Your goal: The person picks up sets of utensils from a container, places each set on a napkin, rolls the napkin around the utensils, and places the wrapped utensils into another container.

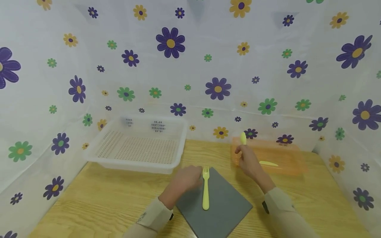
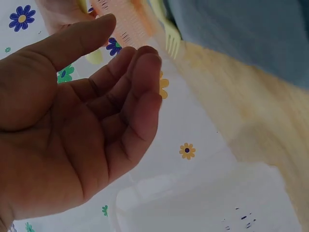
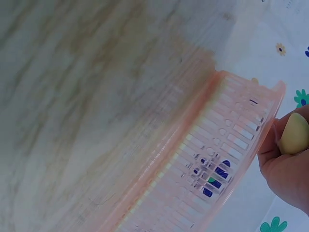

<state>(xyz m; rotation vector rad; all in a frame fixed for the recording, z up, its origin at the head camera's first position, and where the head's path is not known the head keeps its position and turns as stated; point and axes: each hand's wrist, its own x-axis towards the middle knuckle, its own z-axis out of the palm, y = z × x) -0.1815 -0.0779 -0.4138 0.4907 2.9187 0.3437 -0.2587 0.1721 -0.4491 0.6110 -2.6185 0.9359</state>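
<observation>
Presently, the right hand (image 1: 249,158) grips a yellow spoon (image 1: 243,138) between curled fingers and thumb, the rounded end projecting beyond the grip and the remainder largely hidden by the hand. This hand is at the left end of the orange basket (image 1: 285,169); whether it touches the rim cannot be determined. Inside that basket lies a yellow knife (image 1: 269,163), roughly lengthwise.

The left hand (image 1: 188,179) holds nothing. In its wrist view the palm shows, the fingers loosely bent and the thumb apart from them. It is positioned over the far left edge of the grey mat (image 1: 226,205), just beside a yellow fork (image 1: 205,193). The fork lies on the mat, handle toward the person, with its tines pointing away and reaching past the mat's edge.

The mat sits on the wood-grain table (image 1: 119,195) with one corner directed away from the person. At the far left stands a white basket (image 1: 131,165) with perforated base and sides. A flower-printed sheet (image 1: 196,69) encloses the table at the back and both sides.
</observation>
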